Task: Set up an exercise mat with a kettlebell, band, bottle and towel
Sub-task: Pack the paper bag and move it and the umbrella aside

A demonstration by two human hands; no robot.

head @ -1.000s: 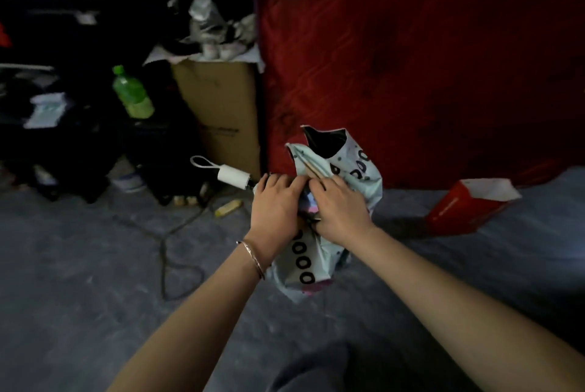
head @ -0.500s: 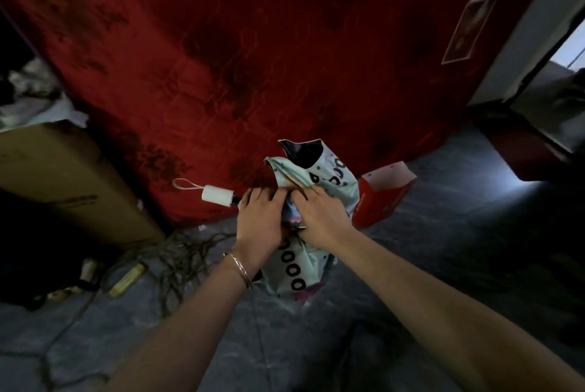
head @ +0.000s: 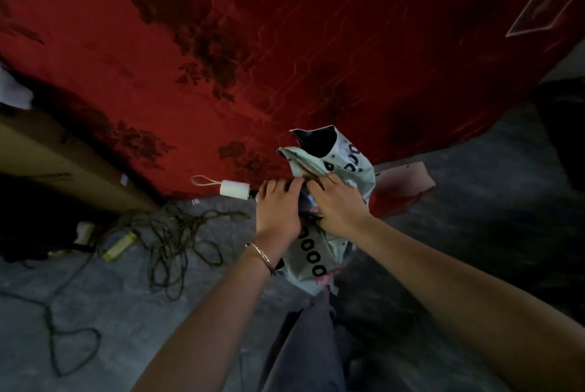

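I hold a pale green fabric bundle point(head: 318, 254) printed with black rings, upright in front of me over the floor. Its top end point(head: 316, 141) gapes open and dark. A white cylindrical handle point(head: 234, 190) with a thin cord loop sticks out to the left. My left hand point(head: 277, 212), with a bracelet on the wrist, grips the bundle's middle from the left. My right hand point(head: 340, 206) presses on it from the right, fingers in the folds. No mat, kettlebell, band, bottle or towel shows.
A tall red quilted panel point(head: 285, 43) leans close ahead. A red paper bag point(head: 403, 190) lies behind the bundle. Left are a cardboard box point(head: 63, 166), tangled rope point(head: 171, 233) and a small yellow object point(head: 120, 246) on the grey floor. My grey trouser leg point(head: 304, 344) is below.
The view has swung right and closer to the red panel; the green bottle and shelves on the left have left the view. Both hands keep their hold on the bundle.
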